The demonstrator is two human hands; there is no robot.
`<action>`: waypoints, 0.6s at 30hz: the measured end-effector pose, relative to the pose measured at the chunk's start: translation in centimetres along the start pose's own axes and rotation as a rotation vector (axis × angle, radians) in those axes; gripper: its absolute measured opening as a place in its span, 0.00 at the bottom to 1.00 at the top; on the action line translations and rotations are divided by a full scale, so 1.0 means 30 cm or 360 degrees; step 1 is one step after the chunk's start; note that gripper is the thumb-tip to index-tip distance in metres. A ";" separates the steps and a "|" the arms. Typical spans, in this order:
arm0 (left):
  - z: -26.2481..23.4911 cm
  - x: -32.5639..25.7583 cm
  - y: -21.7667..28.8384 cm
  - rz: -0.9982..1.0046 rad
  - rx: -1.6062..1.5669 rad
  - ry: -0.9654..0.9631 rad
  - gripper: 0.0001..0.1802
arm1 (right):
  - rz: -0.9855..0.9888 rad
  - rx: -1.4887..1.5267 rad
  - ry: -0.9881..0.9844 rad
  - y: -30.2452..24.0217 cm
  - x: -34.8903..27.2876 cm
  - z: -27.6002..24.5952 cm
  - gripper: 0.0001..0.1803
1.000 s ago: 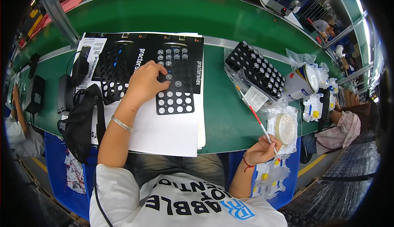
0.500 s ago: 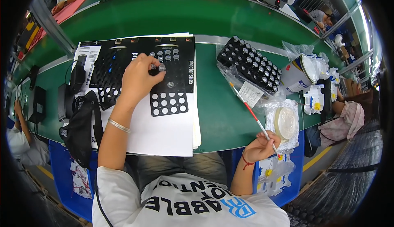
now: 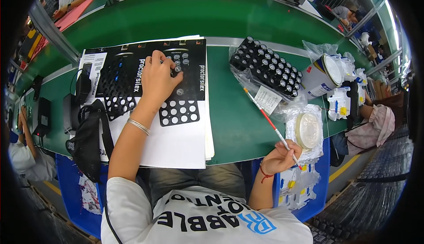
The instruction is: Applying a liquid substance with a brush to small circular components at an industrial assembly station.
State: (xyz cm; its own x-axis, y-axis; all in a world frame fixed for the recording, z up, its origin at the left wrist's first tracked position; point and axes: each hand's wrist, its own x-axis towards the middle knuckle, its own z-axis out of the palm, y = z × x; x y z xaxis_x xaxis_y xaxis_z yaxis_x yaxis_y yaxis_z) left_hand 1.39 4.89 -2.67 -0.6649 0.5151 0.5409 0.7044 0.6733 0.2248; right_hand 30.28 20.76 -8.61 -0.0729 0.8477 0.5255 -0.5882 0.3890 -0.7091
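Note:
My left hand [image 3: 160, 78] is over a black tray with round holes [image 3: 180, 124], its fingers pinched on a small round part with a clear top [image 3: 178, 68]. Above it in the same tray stand several similar clear-topped parts [image 3: 184, 56], and a single one [image 3: 179, 92] sits lower down. The fingers hide how deep the pinched part sits. Off to the right, my right hand [image 3: 282, 156] is closed around a thin red-and-white brush [image 3: 270, 121]. The brush slants up and left, its orange tip over the table near a plastic bag.
A second holed black tray [image 3: 115, 78] lies left of my left hand on printed sheets. At the right are a black tray full of round parts [image 3: 269, 67], a metal can [image 3: 319, 78], a round clear dish [image 3: 308, 130] and white plastic pieces [image 3: 339, 103]. A black mesh bag [image 3: 86, 142] lies left.
My left hand has shifted slightly right over the tray, and the pinched part is now further up among the holes. My right hand and the brush stay nearly where they were.

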 end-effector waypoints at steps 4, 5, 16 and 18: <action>-0.002 0.001 -0.005 -0.0016 0.0005 -0.0026 0.13 | -0.0007 0.0028 -0.0025 0.002 0.002 -0.002 0.10; 0.000 0.002 -0.008 -0.0001 -0.0002 -0.0017 0.13 | -0.0006 0.0026 -0.0026 0.003 0.002 -0.001 0.10; -0.001 0.004 -0.019 0.0044 -0.0033 -0.0029 0.12 | 0.0010 -0.0005 0.0008 0.001 0.000 0.004 0.11; -0.004 0.004 -0.019 0.0023 -0.0070 -0.0041 0.12 | 0.0009 -0.0009 0.0011 -0.002 0.000 0.009 0.11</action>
State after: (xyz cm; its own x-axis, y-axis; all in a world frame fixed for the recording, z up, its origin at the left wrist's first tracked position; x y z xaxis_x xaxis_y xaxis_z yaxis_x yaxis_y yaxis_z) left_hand 0.93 4.50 -2.63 -0.6602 0.5387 0.5235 0.7240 0.6420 0.2524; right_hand 30.09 20.66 -8.45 -0.0706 0.8523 0.5182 -0.5834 0.3861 -0.7145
